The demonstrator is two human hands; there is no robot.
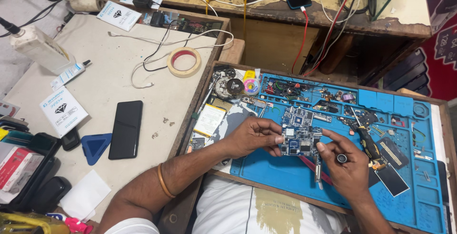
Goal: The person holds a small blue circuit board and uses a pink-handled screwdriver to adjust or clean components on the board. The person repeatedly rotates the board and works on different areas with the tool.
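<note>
Head view: circuit board (pixel 301 141) held just above blue repair mat (pixel 285 177), pinched at its near-left edge by left hand (pixel 252 136), fingers pressed together on it. Right hand (pixel 345 165) touching board's right edge, fingers loosely curled, ring visible. Board out of any casing, bare. Pliers (pixel 366 136) right of board on mat; black phone (pixel 126 129) far left on worktop (pixel 119 81), untouched.

Left hand (pixel 250 136) and right hand (pixel 345 165) pinch a small circuit board (pixel 300 141) between them, above the blue mat (pixel 285 177) on the bench (pixel 190 119).
</note>
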